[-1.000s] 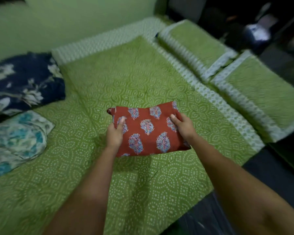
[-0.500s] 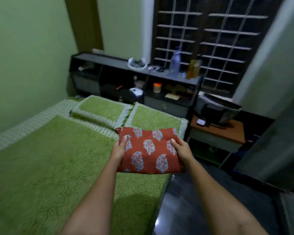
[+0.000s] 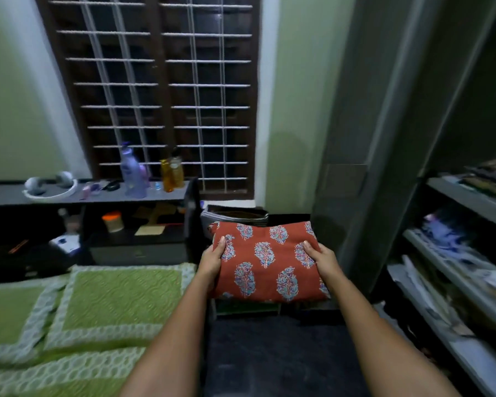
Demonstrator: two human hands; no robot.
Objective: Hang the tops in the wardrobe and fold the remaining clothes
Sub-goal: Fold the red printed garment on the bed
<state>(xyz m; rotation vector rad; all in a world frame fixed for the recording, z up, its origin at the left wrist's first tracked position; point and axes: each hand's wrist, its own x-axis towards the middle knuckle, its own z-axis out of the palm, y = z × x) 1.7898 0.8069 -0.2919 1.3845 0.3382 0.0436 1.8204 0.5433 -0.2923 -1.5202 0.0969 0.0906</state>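
Head view: left hand (image 3: 212,257) and right hand (image 3: 322,260) clasp folded garment (image 3: 265,260).

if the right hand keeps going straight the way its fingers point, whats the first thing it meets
The right hand grips the folded red printed garment, fingers pointing forward-left. Beyond the garment, the dark stack by the window wall looks first in line, though depth is unclear.

No text, label, brand or number can be read. The bottles (image 3: 133,173) on the shelf (image 3: 92,196) under the window bear labels too blurred to make out, and the orange-lidded jar (image 3: 113,221) below that shelf shows no legible print.
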